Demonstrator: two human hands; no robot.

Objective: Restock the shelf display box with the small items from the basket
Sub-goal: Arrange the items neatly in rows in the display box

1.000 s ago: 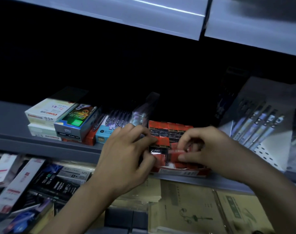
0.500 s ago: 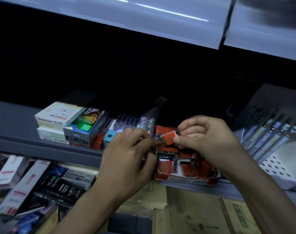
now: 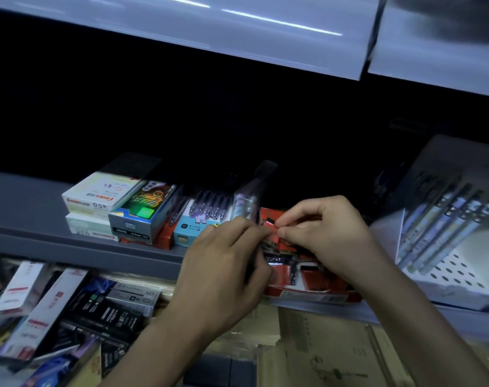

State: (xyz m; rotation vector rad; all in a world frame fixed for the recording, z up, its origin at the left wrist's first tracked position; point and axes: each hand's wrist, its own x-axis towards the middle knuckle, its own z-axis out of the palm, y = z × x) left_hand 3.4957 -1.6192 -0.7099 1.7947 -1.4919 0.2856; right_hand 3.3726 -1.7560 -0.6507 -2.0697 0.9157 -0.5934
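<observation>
A red display box (image 3: 307, 291) stands at the front edge of the grey shelf (image 3: 28, 219), holding several small red and black packs. My right hand (image 3: 329, 236) pinches one small red pack (image 3: 269, 222) above the box's back part. My left hand (image 3: 223, 263) sits just left of the box with curled fingers, its fingertips meeting the same pack by the right hand's thumb. The basket is not in view.
Left of the box on the shelf are a blue pen box (image 3: 201, 222), a dark box with a green patch (image 3: 142, 210) and white boxes (image 3: 100, 196). A white pen rack (image 3: 447, 236) stands at the right. Packaged goods (image 3: 70, 311) and brown booklets (image 3: 321, 353) fill the lower level.
My right hand lifted a small red pack out of the box area and brought it leftward to my left hand's fingertips. The camera view shifted slightly.
</observation>
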